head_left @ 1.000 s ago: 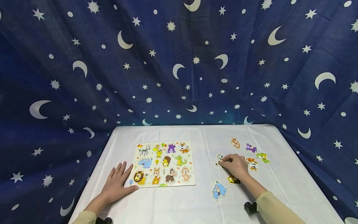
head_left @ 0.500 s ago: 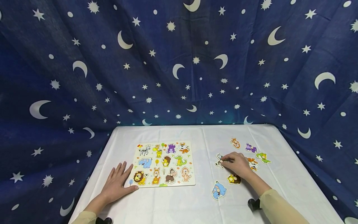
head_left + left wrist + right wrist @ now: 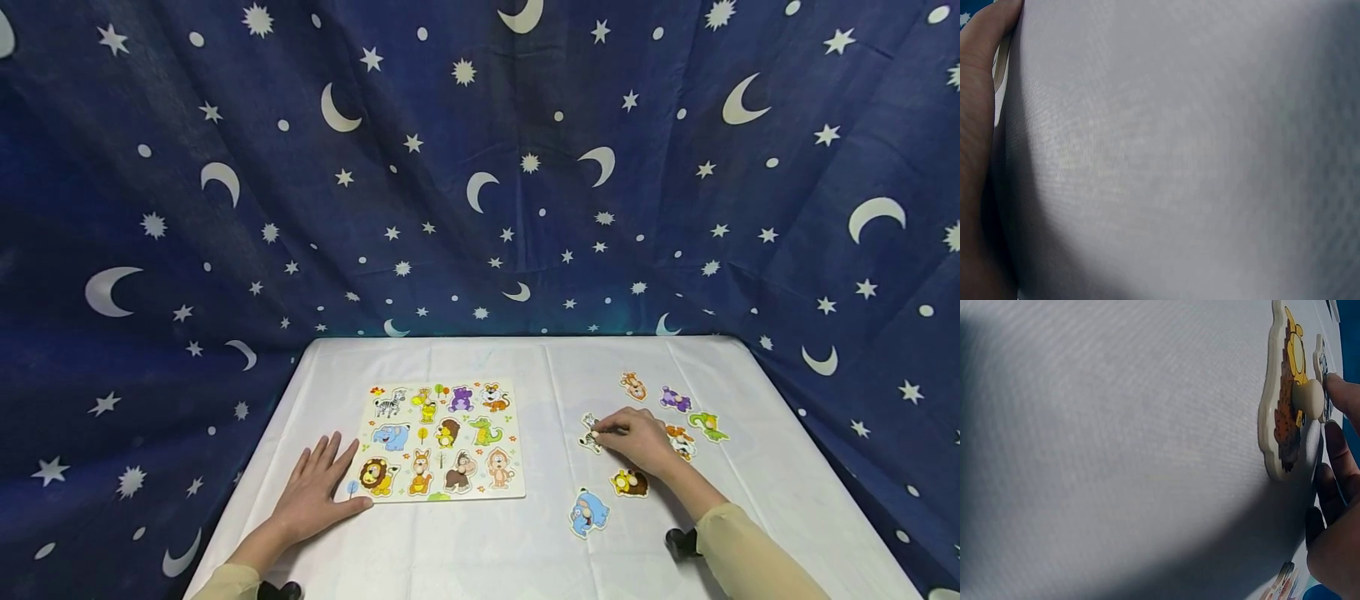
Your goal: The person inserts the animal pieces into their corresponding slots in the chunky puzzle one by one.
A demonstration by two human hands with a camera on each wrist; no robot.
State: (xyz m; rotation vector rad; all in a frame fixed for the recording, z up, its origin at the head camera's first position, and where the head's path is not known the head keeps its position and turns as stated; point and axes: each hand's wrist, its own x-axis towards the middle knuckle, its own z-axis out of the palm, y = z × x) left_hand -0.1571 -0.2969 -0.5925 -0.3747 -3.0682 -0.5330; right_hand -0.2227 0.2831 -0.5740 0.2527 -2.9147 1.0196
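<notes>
My right hand point(image 3: 639, 439) pinches at the small knob of a zebra puzzle piece point(image 3: 588, 437) on the white table, its fingertips partly hiding the piece. In the right wrist view, thumb and forefinger reach the zebra's edge; a hedgehog piece point(image 3: 1287, 403) with a round wooden knob stands nearer the camera and covers part of the grip. Spread flat, my left hand point(image 3: 309, 492) rests on the cloth left of the animal puzzle board point(image 3: 483, 492), its thumb touching the lower left corner. The board shows rows of animals, with a zebra picture at upper left.
Around my right hand lie loose knobbed pieces: an elephant point(image 3: 588, 513), a tiger point(image 3: 682, 450), a crocodile point(image 3: 707, 426), a purple hippo point(image 3: 676, 398) and an orange animal point(image 3: 633, 386). A dark blue star-and-moon curtain point(image 3: 450, 200) surrounds the table.
The zebra piece has turned slightly beneath my right fingers, and that hand has shifted a little right, uncovering more of the zebra and the hedgehog. My left hand stays put.
</notes>
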